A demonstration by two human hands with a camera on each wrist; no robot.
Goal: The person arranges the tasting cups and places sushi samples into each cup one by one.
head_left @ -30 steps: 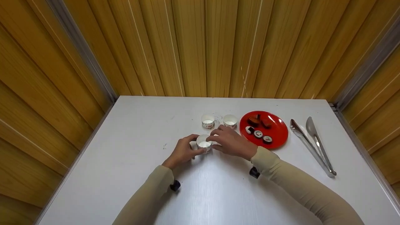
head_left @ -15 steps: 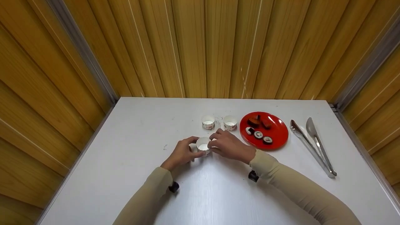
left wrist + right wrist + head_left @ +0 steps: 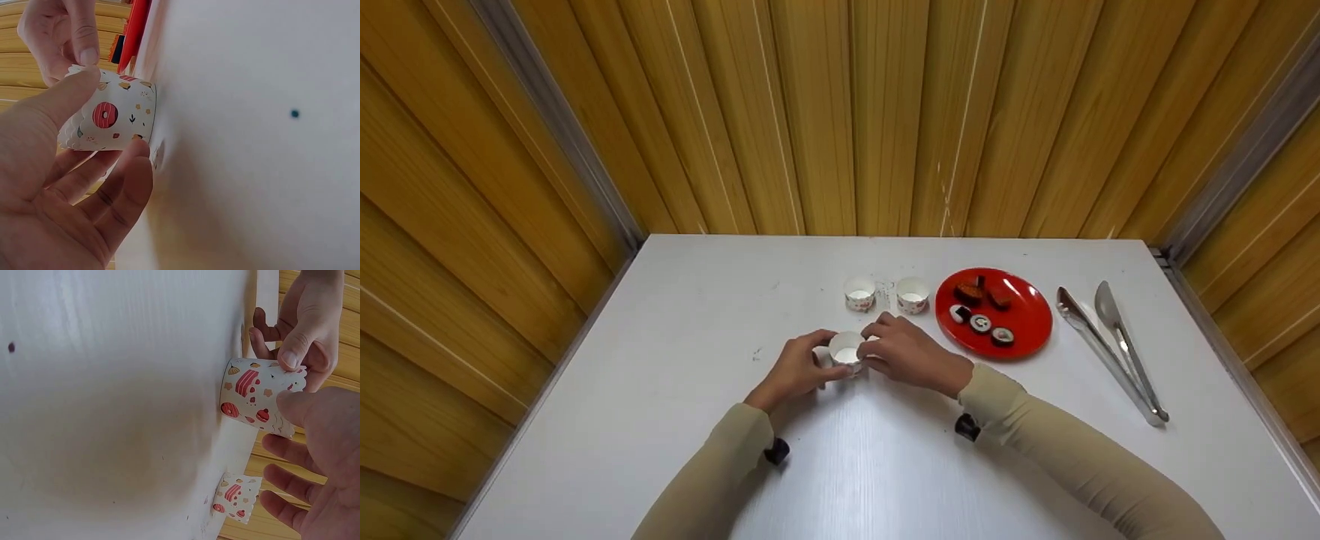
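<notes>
A white paper baking cup point(image 3: 846, 346) printed with cakes and a donut stands mouth up on the table, between both hands. My left hand point(image 3: 795, 369) grips its left side, thumb at the front near the scalloped rim. From the right, my right hand point(image 3: 911, 354) pinches the rim between thumb and index finger. In the right wrist view the printed wall of the cup point(image 3: 244, 391) shows, and the other fingers of the right hand point(image 3: 332, 455) are spread away from it. Two more baking cups, one on the left point(image 3: 859, 294) and one on the right point(image 3: 913, 295), stand just behind.
A red plate point(image 3: 1031, 326) with several sushi pieces point(image 3: 980, 323) lies right of the cups. Farther right are metal tongs point(image 3: 1106, 360) and a long-handled metal server point(image 3: 1121, 330). Wood-patterned panels point(image 3: 825, 112) rise behind the white table point(image 3: 660, 360).
The cup and both hands have shifted slightly toward the person. My right fingers have moved from over the cup's mouth to its right rim, uncovering the back right cup.
</notes>
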